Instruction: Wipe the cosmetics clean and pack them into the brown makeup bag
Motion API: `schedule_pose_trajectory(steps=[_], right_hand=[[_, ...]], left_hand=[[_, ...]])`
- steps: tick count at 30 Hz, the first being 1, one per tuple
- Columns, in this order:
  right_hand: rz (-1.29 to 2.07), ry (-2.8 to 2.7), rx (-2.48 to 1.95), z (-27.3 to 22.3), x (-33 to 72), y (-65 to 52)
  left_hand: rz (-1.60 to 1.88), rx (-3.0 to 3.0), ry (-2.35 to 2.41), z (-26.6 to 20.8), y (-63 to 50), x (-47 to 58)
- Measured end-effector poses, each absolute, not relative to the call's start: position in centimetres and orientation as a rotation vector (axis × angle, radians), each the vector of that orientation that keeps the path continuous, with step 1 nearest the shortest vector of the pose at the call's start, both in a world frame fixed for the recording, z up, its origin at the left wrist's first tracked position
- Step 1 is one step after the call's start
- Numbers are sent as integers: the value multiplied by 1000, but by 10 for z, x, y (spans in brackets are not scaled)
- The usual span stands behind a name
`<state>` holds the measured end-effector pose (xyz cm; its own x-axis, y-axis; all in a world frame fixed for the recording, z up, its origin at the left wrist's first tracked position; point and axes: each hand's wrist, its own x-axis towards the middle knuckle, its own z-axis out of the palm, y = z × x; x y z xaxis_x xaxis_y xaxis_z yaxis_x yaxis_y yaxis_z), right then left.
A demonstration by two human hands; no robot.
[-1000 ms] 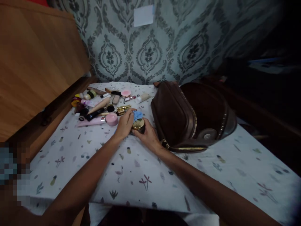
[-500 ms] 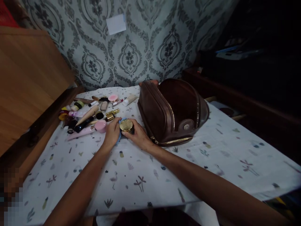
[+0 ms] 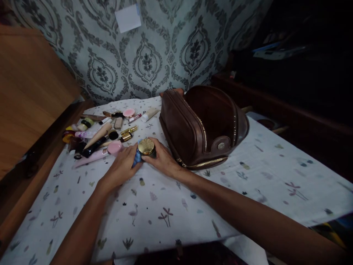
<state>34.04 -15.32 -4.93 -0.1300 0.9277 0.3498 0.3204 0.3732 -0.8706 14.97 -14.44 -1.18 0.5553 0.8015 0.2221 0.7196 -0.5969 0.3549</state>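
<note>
My right hand (image 3: 162, 159) is wrapped round a small jar with a round gold lid (image 3: 146, 146), held low over the table. Bunched against the jar's left side is a blue cloth (image 3: 137, 158), which my left hand (image 3: 122, 163) grips with its fingers closed. Just right of my right hand stands a brown leather cosmetic bag (image 3: 182, 129), its top unzipped and its dark inside showing. Left of my left hand lie a pink round compact (image 3: 115, 148) and a pink tube (image 3: 91, 158).
Several cosmetics lie in a heap at the left back, among them a beige tube (image 3: 97, 135), gold lipstick (image 3: 129, 130) and cream tube (image 3: 149, 115). A patterned white cloth (image 3: 154, 206) covers the table. A wooden panel (image 3: 33, 81) rises at the left.
The camera view has shifted slightly. My left hand has turned flatter, and the blue cloth is now bunched up beside the jar. My right hand keeps its hold on the jar.
</note>
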Motion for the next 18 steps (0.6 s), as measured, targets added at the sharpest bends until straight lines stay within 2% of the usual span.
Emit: schedule_pose_trajectory(steps=[6,9,14,18], right_hand=[[775,-1671,-1193,-54,342,-152],[797,-1642,-1182,-49,343,-155],[731,-1743,-1008,-41,343,-161],[597,-1837,-906,-45,341,-161]], left_hand=[[573,2464,1312,-6,-141,149],[729,2333,1379,-5,-142,155],[1010,2076,1423,-8,-145,164],[988,2067,1288,-7,-146,165]])
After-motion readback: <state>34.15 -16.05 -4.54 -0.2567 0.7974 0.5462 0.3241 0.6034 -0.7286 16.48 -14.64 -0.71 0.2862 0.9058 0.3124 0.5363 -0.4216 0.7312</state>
